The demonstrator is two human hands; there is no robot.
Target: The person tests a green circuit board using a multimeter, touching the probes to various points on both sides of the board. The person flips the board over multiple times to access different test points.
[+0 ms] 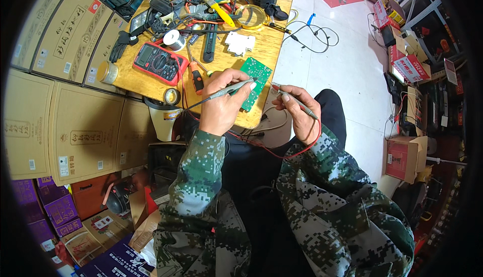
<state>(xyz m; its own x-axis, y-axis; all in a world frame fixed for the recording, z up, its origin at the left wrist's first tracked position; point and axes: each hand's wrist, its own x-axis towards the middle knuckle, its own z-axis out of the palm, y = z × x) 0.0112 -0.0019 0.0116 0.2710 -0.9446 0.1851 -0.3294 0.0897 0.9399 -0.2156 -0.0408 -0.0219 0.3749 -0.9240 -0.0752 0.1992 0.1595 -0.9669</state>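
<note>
My left hand (225, 102) is closed round a grey multimeter probe (224, 92) with a black lead, its tip over the green circuit board (260, 77). Whether that tip touches the board I cannot tell. The board lies at the table's near right corner, partly behind my left fingers. In my right hand (300, 112) I grip a second grey probe (304, 108) with a red lead, its tip just off the board's right edge. The red multimeter (157, 63) lies left of my hands, and an orange and black screwdriver (196, 78) sits between it and my left hand.
On the wooden table (132, 77) are a solder spool (174, 40), a box cutter (210, 43), a yellow-handled brush (220, 10), a white plastic part (238, 43) and tangled cables. Stacked cartons (85, 126) rise at the left. A cable (322, 38) lies on the floor at right.
</note>
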